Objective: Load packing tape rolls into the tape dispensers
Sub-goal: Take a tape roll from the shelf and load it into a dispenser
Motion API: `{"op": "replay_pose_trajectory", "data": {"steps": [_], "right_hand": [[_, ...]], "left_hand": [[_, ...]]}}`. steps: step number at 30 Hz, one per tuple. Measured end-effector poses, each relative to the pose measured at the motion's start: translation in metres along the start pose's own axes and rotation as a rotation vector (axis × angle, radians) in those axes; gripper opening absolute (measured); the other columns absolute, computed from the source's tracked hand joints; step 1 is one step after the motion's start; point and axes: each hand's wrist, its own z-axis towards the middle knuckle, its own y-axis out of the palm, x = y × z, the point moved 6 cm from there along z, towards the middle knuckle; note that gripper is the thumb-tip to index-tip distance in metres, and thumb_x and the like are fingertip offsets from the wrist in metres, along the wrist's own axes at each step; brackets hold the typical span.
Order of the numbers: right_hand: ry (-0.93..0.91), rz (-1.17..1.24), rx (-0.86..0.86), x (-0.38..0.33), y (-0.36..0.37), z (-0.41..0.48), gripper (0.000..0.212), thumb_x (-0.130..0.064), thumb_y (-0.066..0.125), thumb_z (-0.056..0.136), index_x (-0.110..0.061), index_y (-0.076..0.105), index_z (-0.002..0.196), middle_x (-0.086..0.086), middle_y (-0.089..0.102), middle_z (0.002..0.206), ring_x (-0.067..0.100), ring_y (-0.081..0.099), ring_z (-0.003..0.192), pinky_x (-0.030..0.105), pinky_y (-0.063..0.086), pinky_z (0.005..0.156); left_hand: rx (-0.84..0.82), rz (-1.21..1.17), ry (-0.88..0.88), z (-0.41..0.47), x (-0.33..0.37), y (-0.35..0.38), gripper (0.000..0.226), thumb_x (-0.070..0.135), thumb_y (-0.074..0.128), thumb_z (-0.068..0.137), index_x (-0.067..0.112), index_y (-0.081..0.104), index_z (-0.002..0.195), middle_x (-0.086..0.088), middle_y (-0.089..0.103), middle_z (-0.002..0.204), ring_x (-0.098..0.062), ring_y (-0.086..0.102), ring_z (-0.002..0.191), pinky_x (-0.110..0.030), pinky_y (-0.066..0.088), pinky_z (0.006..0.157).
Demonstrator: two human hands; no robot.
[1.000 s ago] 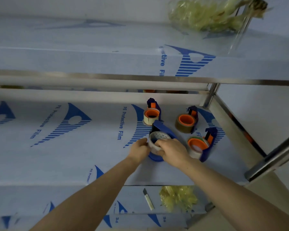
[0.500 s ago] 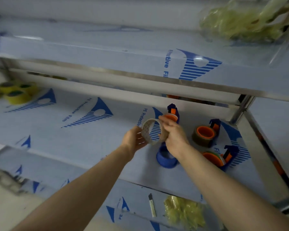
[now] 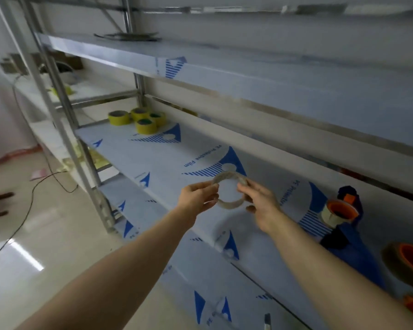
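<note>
1. Both arms are out over the middle shelf (image 3: 157, 160), and up in the air between them is a thin pale tape ring (image 3: 229, 205), clear of the shelf and touching nothing but the hands
2. The left hand (image 3: 197, 198) has the ring's left edge, with its fingers (image 3: 210, 186) and thumb curled in and pinching the rim
3. The right hand (image 3: 262, 203) takes the opposite edge, its fingers closed on the rim; it's smeared here, so which ones do the pinching I cannot tell
4. The ring faces the camera, and the shelf's blue-printed protective film shows straight through its hole
5. Off to the right on the same shelf is a blue dispenser (image 3: 348, 190) with an orange hub and a pale tape roll (image 3: 328, 216) on it, well apart from the hands
6. Further right, at the frame's edge, a brown tape roll (image 3: 391, 263) sits on another orange hub
7. At the far left end of the shelf, four yellow tape rolls (image 3: 143, 122) huddle together, touching
8. At the bottom edge there's a small knife (image 3: 267, 321), and a black cable (image 3: 41, 184) trails over the shiny floor (image 3: 45, 234)
</note>
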Motion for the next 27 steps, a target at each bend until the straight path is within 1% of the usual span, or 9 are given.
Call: {"op": "replay_pose_trajectory", "data": {"steps": [3,6,10,12,14,17,20,22,27], "right_hand": [[-0.009,0.059,-0.059,-0.006,0.058,0.015,0.011,-0.008,0.065,0.084,-0.019,0.067,0.086,0.001,0.062,0.076,0.015,0.055,0.072,0.026,0.043,0.059],[-0.006,0.130,-0.073,-0.010,0.125,0.030,0.008,-0.008,0.066,0.084,-0.015,0.066,0.080,0.002,0.061,0.072,0.015,0.056,0.067,0.026,0.047,0.060],[-0.001,0.179,-0.110,-0.011,0.220,0.048,0.002,-0.008,0.066,0.084,-0.007,0.065,0.086,0.005,0.062,0.073,0.017,0.057,0.067,0.028,0.049,0.062],[0.016,0.204,-0.120,-0.009,0.265,0.058,0.019,-0.009,0.068,0.082,-0.002,0.064,0.099,0.009,0.063,0.077,0.019,0.059,0.069,0.028,0.050,0.061],[0.042,0.229,-0.128,-0.006,0.306,0.068,0.026,-0.009,0.070,0.081,0.000,0.063,0.105,0.011,0.065,0.079,0.021,0.061,0.070,0.029,0.051,0.063],[0.064,0.229,-0.155,-0.005,0.358,0.079,0.025,-0.008,0.068,0.082,-0.001,0.063,0.106,0.010,0.065,0.081,0.018,0.060,0.069,0.027,0.050,0.059],[0.092,0.219,-0.171,-0.003,0.395,0.090,0.026,-0.009,0.068,0.082,-0.003,0.063,0.107,0.013,0.066,0.089,0.019,0.062,0.074,0.027,0.051,0.060],[0.091,0.187,-0.164,-0.004,0.411,0.103,0.026,-0.009,0.069,0.082,-0.004,0.063,0.107,0.014,0.067,0.094,0.020,0.064,0.078,0.028,0.053,0.063],[0.071,0.018,-0.102,-0.008,0.446,0.147,0.017,-0.008,0.068,0.082,-0.006,0.065,0.099,0.013,0.068,0.090,0.022,0.066,0.078,0.032,0.058,0.067]], "left_hand": [[0.068,-0.004,0.053,0.017,0.024,-0.050,0.025,0.018,0.072,0.081,0.003,0.067,0.100,-0.016,0.066,0.088,-0.018,0.062,0.073,-0.027,0.056,0.076],[0.142,0.001,0.087,0.036,0.049,-0.110,0.028,0.023,0.072,0.081,0.002,0.066,0.099,-0.012,0.066,0.082,-0.016,0.061,0.069,-0.027,0.056,0.076],[0.206,0.034,0.099,0.056,0.080,-0.192,0.023,0.016,0.075,0.077,0.005,0.066,0.095,-0.011,0.065,0.078,-0.019,0.060,0.070,-0.030,0.054,0.077],[0.246,0.022,0.094,0.065,0.093,-0.233,0.013,0.009,0.074,0.077,0.007,0.065,0.087,-0.012,0.064,0.078,-0.020,0.059,0.070,-0.028,0.054,0.072],[0.285,0.000,0.097,0.073,0.105,-0.271,0.010,0.006,0.071,0.079,0.007,0.064,0.084,-0.012,0.063,0.080,-0.020,0.059,0.072,-0.026,0.054,0.070],[0.323,-0.024,0.091,0.086,0.118,-0.319,0.010,0.008,0.070,0.081,0.008,0.064,0.089,-0.013,0.065,0.086,-0.019,0.061,0.076,-0.028,0.056,0.074],[0.339,-0.044,0.079,0.101,0.127,-0.354,0.015,0.010,0.068,0.082,0.005,0.066,0.097,-0.010,0.066,0.084,-0.015,0.062,0.071,-0.024,0.059,0.064],[0.338,-0.062,0.079,0.116,0.134,-0.371,0.018,0.010,0.068,0.083,0.004,0.066,0.100,-0.009,0.067,0.085,-0.016,0.064,0.073,-0.022,0.057,0.060],[0.324,-0.102,0.045,0.160,0.144,-0.401,0.006,0.007,0.064,0.084,0.007,0.067,0.089,-0.014,0.068,0.092,-0.023,0.065,0.086,-0.025,0.057,0.066]]}}
